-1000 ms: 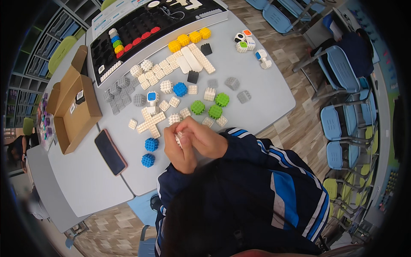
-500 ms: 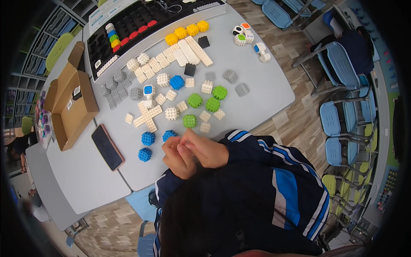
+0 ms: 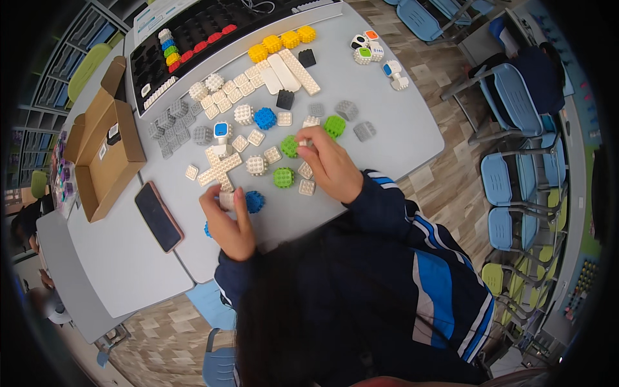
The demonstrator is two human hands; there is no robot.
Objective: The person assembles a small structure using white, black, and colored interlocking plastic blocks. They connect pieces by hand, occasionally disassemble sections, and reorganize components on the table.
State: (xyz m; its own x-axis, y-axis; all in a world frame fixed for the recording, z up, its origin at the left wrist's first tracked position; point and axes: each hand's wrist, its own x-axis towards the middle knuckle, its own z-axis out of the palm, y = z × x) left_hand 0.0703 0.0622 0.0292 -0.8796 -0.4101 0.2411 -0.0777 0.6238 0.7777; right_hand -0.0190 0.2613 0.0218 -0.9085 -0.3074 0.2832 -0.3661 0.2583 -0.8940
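The left hand [image 3: 227, 222] had its grip closed around a small white block [image 3: 226, 200], held low just above the surface [image 3: 387, 122]. A blue knobby block [image 3: 255, 201] sat right beside that grip, on the side toward the other hand. A white cross-shaped piece [image 3: 218, 169] lay just past it, farther from the person. The right hand [image 3: 332, 166] reached farther out, and its fingertips [image 3: 308, 137] pinched a tiny white piece [image 3: 302, 142]. Green knobby blocks lay close on both sides of that pinch, one [image 3: 289, 146] toward the left hand and one [image 3: 334, 125] on the far side. The two grips were well apart, with another green block [image 3: 283, 177] between them. A dark phone [image 3: 158, 216] lay out past the left hand, and an open cardboard box [image 3: 106, 151] lay beyond that.
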